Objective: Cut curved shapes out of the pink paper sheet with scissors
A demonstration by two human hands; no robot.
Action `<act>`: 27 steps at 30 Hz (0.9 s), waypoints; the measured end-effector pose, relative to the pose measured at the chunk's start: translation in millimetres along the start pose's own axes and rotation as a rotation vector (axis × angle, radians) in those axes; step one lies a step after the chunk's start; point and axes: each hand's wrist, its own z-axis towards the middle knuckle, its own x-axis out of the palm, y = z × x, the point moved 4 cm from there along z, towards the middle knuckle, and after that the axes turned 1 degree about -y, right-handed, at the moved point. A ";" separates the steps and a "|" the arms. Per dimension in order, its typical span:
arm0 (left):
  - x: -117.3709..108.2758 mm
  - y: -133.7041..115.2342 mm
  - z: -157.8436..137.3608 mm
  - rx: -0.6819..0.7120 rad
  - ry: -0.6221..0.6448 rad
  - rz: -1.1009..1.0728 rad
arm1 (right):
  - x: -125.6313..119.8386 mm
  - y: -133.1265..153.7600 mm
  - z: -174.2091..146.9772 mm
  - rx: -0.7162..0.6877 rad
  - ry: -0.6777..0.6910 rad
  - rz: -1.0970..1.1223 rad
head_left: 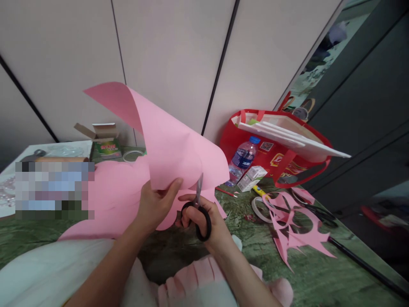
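Observation:
A large curled sheet of pink paper (pixel 172 140) stands up in front of me, its lower edge pinched between the thumb and fingers of my left hand (pixel 156 204). My right hand (pixel 204 219) has its fingers through the black handles of a pair of scissors (pixel 204 221). The scissor blades point upward and lie against the pink sheet, near a curved line at its lower right. How far the blades are apart is hard to make out. More pink paper (pixel 118 187) lies on the table to the left, partly behind my left forearm.
Pink paper scraps with round holes (pixel 300 232) lie at right beside a roll of tape (pixel 260 209) and a black rod (pixel 364 264). Behind stand a plastic bottle (pixel 244 157), a small carton (pixel 252 178) and a red bag (pixel 275 149). An opened box (pixel 107 143) sits back left.

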 end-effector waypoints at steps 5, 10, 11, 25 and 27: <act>-1.9 2.9 4.4 0.005 0.061 -0.026 | -1.6 3.9 0.7 -0.060 0.010 -0.011; -1.8 4.8 6.5 0.003 0.107 -0.004 | -2.7 7.5 0.9 -0.110 0.021 -0.084; -1.9 4.7 6.7 0.010 0.102 0.000 | -2.4 7.5 0.8 -0.108 0.032 -0.094; -1.7 2.5 -0.6 -0.011 0.083 0.002 | 5.3 15.3 -4.3 -0.028 0.209 -0.113; -2.0 3.8 -0.2 -0.013 0.086 -0.012 | 5.3 14.5 -4.8 -0.004 0.221 -0.127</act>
